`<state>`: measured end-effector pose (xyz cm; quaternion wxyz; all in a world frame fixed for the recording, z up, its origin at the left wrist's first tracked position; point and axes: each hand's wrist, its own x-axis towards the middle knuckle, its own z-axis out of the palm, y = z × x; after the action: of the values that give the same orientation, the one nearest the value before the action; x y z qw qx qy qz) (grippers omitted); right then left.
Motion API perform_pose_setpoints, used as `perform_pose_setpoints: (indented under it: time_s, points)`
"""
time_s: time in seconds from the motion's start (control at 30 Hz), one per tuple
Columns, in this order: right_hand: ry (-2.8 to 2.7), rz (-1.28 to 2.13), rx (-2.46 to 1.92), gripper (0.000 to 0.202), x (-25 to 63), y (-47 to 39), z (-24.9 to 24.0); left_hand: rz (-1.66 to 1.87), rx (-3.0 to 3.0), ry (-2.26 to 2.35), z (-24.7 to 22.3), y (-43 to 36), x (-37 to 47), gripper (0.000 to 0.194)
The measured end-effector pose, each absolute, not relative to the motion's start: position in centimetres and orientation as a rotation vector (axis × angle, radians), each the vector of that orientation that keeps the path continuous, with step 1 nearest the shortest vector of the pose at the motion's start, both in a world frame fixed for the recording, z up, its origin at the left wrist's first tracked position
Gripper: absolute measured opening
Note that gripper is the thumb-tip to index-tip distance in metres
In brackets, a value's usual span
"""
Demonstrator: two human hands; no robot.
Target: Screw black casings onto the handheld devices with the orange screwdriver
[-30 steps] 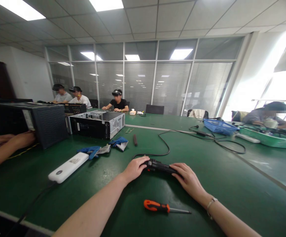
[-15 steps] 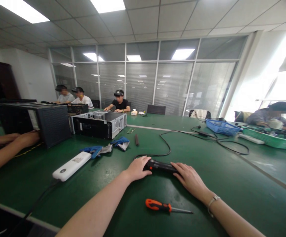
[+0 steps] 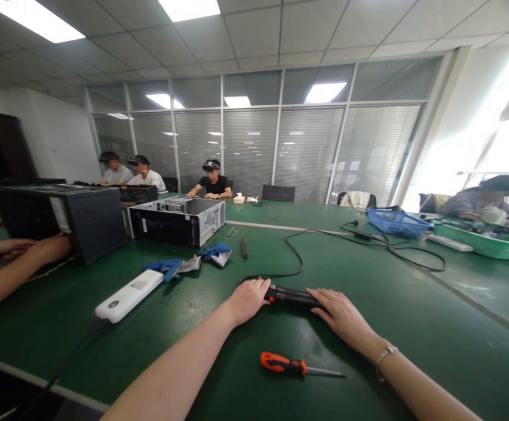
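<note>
A black corded hand tool with a small orange switch [image 3: 293,296] lies across the green table in front of me. My left hand [image 3: 250,301] is closed around its left end, where the cable [image 3: 302,257] comes out. At the other end, my right hand [image 3: 336,313] grips the tool with fingers over the top and thumb on the near side. The exact kind of tool is hard to make out. Nearer to me lies a screwdriver [image 3: 301,366] with an orange and black handle, its shaft toward the right. Neither hand touches it.
To the left are a white power strip [image 3: 129,295], blue-grey gloves [image 3: 178,269], an open computer case [image 3: 167,227] and a black case [image 3: 99,225] with another person's hands [image 3: 48,250] at it. A brown bar [image 3: 244,248] lies ahead. Blue [image 3: 397,225] and green baskets [image 3: 491,245] stand right.
My left fingers have closed in more on the tool's end, and the thumb is less stretched out. My right hand has shifted very slightly. The tool stays in place on the table.
</note>
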<state>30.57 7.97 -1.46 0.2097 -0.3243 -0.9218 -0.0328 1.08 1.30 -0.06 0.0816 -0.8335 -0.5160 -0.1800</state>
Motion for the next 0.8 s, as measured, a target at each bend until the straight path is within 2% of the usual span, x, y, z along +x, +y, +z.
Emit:
perform_pose_setpoints:
  time_s: [0.17,0.27,0.33,0.47,0.8]
  points:
    - [-2.544,-0.044,-0.849,0.042,30.8,7.2,-0.7,-0.876,-2.630,-1.681,0.6,0.2,0.5,0.061]
    - [-2.518,-0.001,-0.827,0.040,30.9,6.4,-0.1,-0.993,-2.675,-1.765,1.1,-0.3,0.4,0.043]
    - [-2.489,0.026,-0.821,0.037,30.9,6.0,0.1,-1.037,-2.696,-1.784,1.4,-0.5,0.6,0.034]
    - [-2.455,0.034,-0.821,0.033,30.7,5.7,0.0,-1.099,-2.700,-1.806,1.5,-0.4,0.8,0.035]
    - [-2.530,-0.016,-0.876,0.038,30.9,6.1,-0.5,-1.182,-2.668,-1.852,0.9,0.3,0.6,0.035]
